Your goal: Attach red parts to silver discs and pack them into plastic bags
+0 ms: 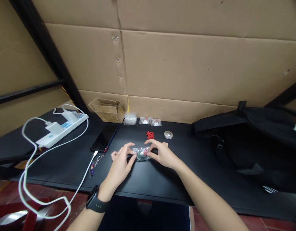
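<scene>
A small clear plastic bag (141, 154) lies low over the black table between my hands, with a round metallic piece and something red inside. My left hand (122, 159) pinches its left edge between thumb and fingers. At the right edge, the thumb and fingers of my right hand (161, 154) close on the same bag. Just beyond my fingers is a little pile of red twisted pieces (150, 135). A round silvery disc (168, 134) sits to their right. Farther back, two similar filled clear bags (151, 121) lie side by side.
An open cardboard box (108, 110) and a stack of clear plastic bags (130, 118) stand by the cardboard wall. At left are a phone (104, 138) with a white cable, a keychain (92, 168) and a power strip (63, 130). A black backpack (256, 141) covers the right side.
</scene>
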The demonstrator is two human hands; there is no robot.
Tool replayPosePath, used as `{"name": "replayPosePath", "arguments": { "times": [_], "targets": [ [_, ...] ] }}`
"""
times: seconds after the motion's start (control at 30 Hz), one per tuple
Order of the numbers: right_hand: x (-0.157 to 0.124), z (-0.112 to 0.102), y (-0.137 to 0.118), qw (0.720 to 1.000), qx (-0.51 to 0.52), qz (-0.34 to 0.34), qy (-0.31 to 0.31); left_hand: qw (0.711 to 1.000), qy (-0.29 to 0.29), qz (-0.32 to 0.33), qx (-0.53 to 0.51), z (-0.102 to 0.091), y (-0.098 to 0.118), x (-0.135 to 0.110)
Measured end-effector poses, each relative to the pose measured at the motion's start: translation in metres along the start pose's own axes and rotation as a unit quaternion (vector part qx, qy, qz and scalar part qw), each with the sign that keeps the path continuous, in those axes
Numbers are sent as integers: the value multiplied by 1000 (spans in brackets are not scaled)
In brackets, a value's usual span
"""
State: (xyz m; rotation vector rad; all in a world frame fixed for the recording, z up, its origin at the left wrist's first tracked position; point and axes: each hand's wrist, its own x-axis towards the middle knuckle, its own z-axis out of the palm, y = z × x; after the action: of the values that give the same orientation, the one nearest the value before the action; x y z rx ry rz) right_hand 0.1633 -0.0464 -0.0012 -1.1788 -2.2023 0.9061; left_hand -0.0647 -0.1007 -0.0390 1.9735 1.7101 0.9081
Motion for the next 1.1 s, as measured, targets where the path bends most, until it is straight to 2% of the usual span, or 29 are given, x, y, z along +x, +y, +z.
{"name": "replayPosePath", "arguments": {
  "times": [0.27, 0.57, 0.73, 0.83, 0.97, 1.1],
  "targets": [
    [9, 1, 11, 992, 123, 10, -1, 1000, 15, -15, -10, -1, 2, 0],
    [2, 2, -10, 998, 44, 20, -27, 1000, 22, -15, 14, -1, 5, -1],
    [5, -2, -4, 999, 46, 16, 18, 1000, -8, -5, -14, -3, 6, -2],
    [11, -20, 10, 995, 76, 10, 64, 1000, -10, -5, -15, -3, 6, -2],
    [25, -66, 44, 983, 127, 28, 133, 1000, -6, 6, -12, -2, 2, -2],
    [45, -107, 84, 970, 78, 83, 215, 1000, -9, 13, -15, -2, 1, -2]
  ]
}}
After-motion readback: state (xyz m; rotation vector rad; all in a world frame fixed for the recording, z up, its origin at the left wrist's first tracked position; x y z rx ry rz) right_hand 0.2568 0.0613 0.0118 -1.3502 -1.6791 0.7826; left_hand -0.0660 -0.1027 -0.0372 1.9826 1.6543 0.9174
